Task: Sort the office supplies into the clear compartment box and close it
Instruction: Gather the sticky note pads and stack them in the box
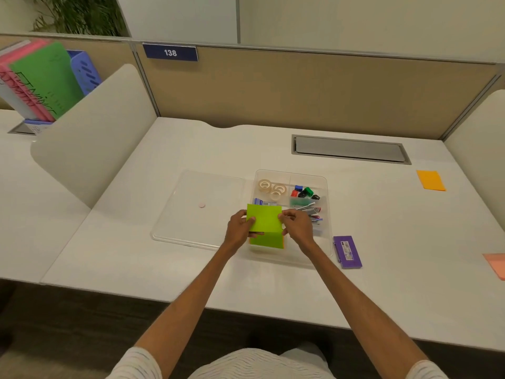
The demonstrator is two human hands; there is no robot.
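Observation:
The clear compartment box (325, 184) lies open on the white desk, its clear lid (196, 187) flat to its left. Tape rolls (272, 188) fill the far left compartment, small coloured clips (304, 192) the far right, pens (313, 212) the right side. My left hand (240, 228) and my right hand (296, 225) both grip a green sticky-note pad (265, 221) over the near left compartment, where another green pad (266, 240) lies on an orange one.
A purple case (347, 251) lies just right of the box. An orange note pad (431, 180) sits far right, a pink pad (496, 265) at the right edge. A grey cable hatch (349, 149) is behind. Folders (38, 77) stand beyond the left divider.

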